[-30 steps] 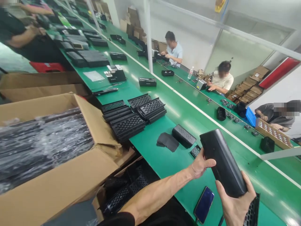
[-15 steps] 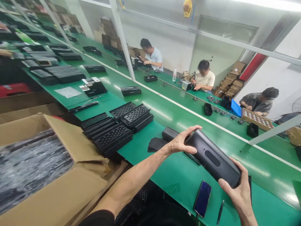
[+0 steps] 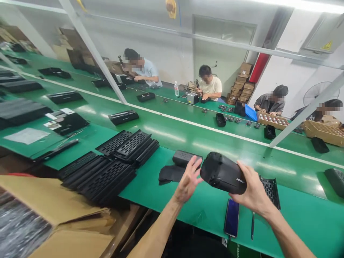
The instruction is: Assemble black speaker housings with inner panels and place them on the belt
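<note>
A black, rounded speaker housing is held up over the bench, its end tilted toward me and small pale lettering on its side. My right hand grips its right end, thumb below and fingers over the top. Beside the left end, my left hand has its fingers spread and holds nothing; whether a fingertip touches the housing I cannot tell. Behind my left hand lie a dark cloth and a perforated black piece. Under the housing is a phone, with a black pen-like tool to its right.
Black perforated grilles are stacked at left on the green bench. An open cardboard box stands at lower left. A grille lies behind my right wrist. Across the conveyor, several people work among small parts.
My left hand has let go of the housing and opened. My right hand has turned the housing so its end faces me. The view has swung right.
</note>
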Available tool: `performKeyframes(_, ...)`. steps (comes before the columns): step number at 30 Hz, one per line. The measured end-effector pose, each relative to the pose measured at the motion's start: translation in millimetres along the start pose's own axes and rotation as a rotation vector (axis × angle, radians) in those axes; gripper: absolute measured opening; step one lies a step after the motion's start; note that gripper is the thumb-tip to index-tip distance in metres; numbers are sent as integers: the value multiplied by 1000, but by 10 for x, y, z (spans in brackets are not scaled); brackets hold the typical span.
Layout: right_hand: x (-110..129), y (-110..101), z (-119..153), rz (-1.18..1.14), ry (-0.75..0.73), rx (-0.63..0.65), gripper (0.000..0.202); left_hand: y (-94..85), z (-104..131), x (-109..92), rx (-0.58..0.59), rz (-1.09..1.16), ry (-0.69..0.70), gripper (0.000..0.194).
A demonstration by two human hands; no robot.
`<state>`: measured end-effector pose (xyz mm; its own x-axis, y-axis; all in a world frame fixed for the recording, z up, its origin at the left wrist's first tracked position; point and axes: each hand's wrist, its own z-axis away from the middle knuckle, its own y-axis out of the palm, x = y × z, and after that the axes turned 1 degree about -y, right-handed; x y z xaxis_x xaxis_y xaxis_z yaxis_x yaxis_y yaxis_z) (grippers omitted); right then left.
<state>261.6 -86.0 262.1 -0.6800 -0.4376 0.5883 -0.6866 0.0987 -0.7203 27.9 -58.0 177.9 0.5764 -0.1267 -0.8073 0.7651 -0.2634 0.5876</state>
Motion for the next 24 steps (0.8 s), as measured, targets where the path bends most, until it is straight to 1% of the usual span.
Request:
performKeyframes(1,-9,-60,-17,141,-50,41,95,-29,12,-103,20,-126,35,119)
performKeyframes(3,-25,-136,-33,371,-133,140,94,-24,24,-246,47,-373,22,123)
performKeyframes(4,-38,-154,-26,412,-152,178,94,2,29,-277,44,-463,-4,119)
performKeyframes(6,-90,-174,37,390,-145,194,97,60,53,-282,9,-523,-18,108)
performKeyframes(8,-190,-190,167,260,-50,136,101,95,97,-260,-19,-485,19,100)
performKeyframes(10,-315,-196,336,25,114,73,105,97,144,-252,-25,-444,57,93)
performKeyframes(12,-414,-178,494,-255,255,59,110,87,177,-259,-17,-420,73,87)
performKeyframes(14,-450,-138,610,-453,331,48,107,83,190,-258,-11,-412,69,84)
performKeyframes(16,-430,-91,681,-523,383,-12,96,91,191,-234,-19,-436,61,82)
performKeyframes(18,-391,-42,721,-539,424,-82,85,102,188,-187,-34,-483,48,82)
performKeyframes(20,-371,9,742,-571,466,-133,82,103,181,-133,-62,-513,17,83)
performKeyframes(22,-387,56,748,-628,543,-146,84,87,166,-87,-107,-531,-57,84)
performKeyframes(24,-429,88,750,-701,709,-114,87,60,144,-58,-144,-527,-200,82)
